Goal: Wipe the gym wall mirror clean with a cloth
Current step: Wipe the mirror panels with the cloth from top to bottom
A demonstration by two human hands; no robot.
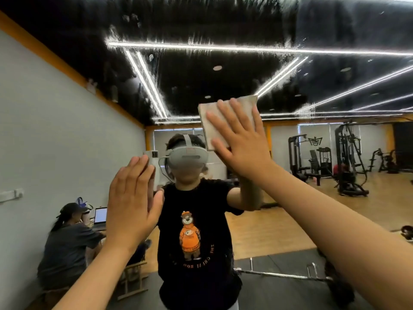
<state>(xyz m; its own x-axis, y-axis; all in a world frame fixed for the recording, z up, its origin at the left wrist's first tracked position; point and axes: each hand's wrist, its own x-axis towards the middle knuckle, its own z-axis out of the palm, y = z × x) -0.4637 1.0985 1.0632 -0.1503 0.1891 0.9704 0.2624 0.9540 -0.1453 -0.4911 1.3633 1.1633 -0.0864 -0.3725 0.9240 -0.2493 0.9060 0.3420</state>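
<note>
Beige and folded into a square, the cloth (pixel 214 121) is pressed flat against the gym wall mirror (pixel 223 81) by a person's right hand (pixel 243 151). Its fingers (pixel 239 115) are straight and spread across the fabric, level with the reflected head. The left hand (pixel 131 211) is raised lower and to the left, fingers (pixel 136 173) straight and close together, palm toward the glass, holding nothing. Whether it touches the glass cannot be told. Whitish streaks (pixel 201 25) cover the upper part of the mirror, over the reflected black ceiling and its light strips. In the reflection the person wears a grey headset (pixel 188 156) and a black T-shirt (pixel 190 198) printed with an orange bear. Reflected behind, at left, a seated person (pixel 64 240) in a cap faces an open laptop (pixel 100 215). At right, weight machines (pixel 348 157) stand on a wooden floor (pixel 268 231).
</note>
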